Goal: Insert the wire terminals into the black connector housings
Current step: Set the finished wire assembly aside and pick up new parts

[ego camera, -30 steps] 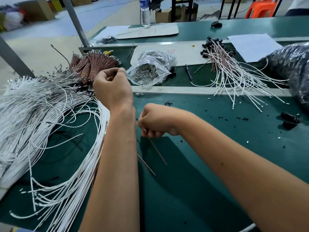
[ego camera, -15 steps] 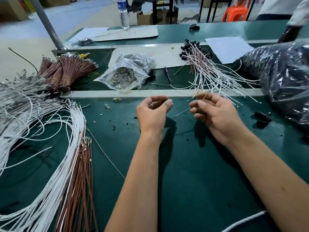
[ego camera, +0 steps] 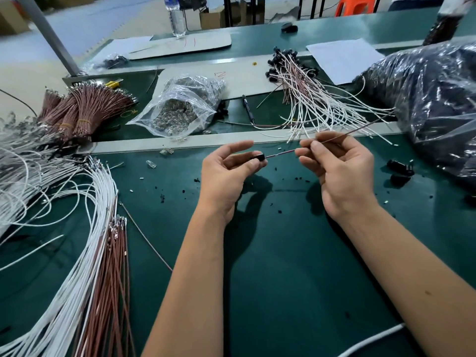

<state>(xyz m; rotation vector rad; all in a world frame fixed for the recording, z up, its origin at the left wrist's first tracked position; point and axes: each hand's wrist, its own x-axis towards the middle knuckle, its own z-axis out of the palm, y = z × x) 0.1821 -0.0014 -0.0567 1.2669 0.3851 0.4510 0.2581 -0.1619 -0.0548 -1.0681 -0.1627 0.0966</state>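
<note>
Wire (ego camera: 280, 153) now entering black housing (ego camera: 258, 157); both hands pinching.

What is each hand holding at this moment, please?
Left hand: fingers pinch a black connector housing.
Right hand: fingers pinch a brown wire.

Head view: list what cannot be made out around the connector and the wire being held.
- Black connector housing: its cavities are hidden by the left hand, whose thumb and fingers cover it.
- Brown wire: the terminal's seating is too small to tell.
- Right hand: its fingertips hide the pinch point.
- Black plastic bag: cut off by the right edge.
</note>
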